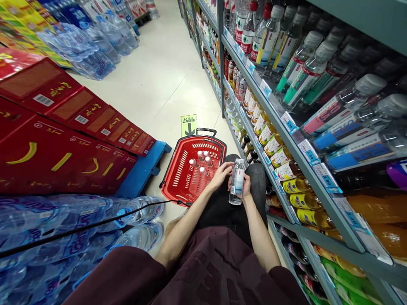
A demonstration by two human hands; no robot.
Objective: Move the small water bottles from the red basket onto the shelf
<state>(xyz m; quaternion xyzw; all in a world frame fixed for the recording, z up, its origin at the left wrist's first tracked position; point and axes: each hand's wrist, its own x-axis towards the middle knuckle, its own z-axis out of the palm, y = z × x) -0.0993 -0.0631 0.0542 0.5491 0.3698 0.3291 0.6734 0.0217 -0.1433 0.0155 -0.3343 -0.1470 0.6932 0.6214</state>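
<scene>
So from the head cam, both hands hold one small water bottle (237,182) over the lap: left hand (221,173) pinching near the cap, right hand (245,186) wrapped behind it. It could slip (loose fingertip grip) and miss the red basket (178,178) beside it.

The water bottle (237,182) hides most of the right hand (245,186). Its label print is too small to read. The shelf (318,178) runs off the right edge.

Pale tiled floor (165,80), red basket (178,178) on it, blue pallet (143,169) of red cartons (63,144), water packs (47,237)
</scene>
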